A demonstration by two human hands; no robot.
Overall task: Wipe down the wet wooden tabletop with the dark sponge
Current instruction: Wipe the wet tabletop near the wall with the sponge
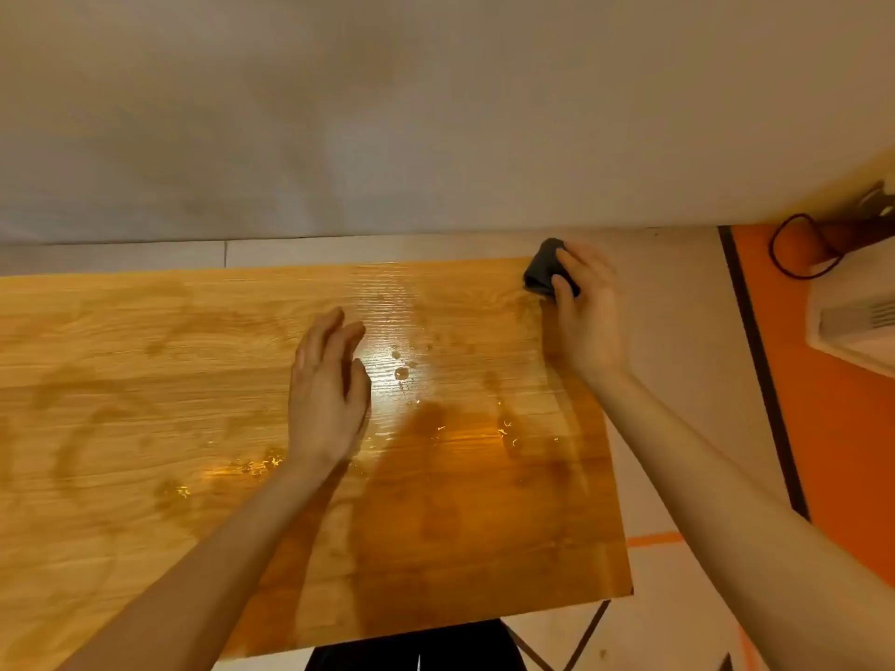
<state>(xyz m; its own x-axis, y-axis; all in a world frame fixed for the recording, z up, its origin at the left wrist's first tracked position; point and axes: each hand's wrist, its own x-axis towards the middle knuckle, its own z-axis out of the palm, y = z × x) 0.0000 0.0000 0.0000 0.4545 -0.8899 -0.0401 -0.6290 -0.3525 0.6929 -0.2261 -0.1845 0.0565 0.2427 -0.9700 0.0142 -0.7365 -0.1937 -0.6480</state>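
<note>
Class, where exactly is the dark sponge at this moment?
In the head view, the dark sponge is gripped in the right hand at the far right corner of the wet wooden tabletop, near the wall.

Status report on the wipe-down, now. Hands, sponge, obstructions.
Right hand grip shut on dark sponge at tabletop's far right corner. Left hand open, empty, over the middle. Water beads remain mid-table. Nothing in the way.

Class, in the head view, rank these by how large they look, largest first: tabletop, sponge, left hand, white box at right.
1. tabletop
2. left hand and white box: too close to rank, since the frame edge cuts the box off.
3. sponge, partly hidden by the right hand.
</note>
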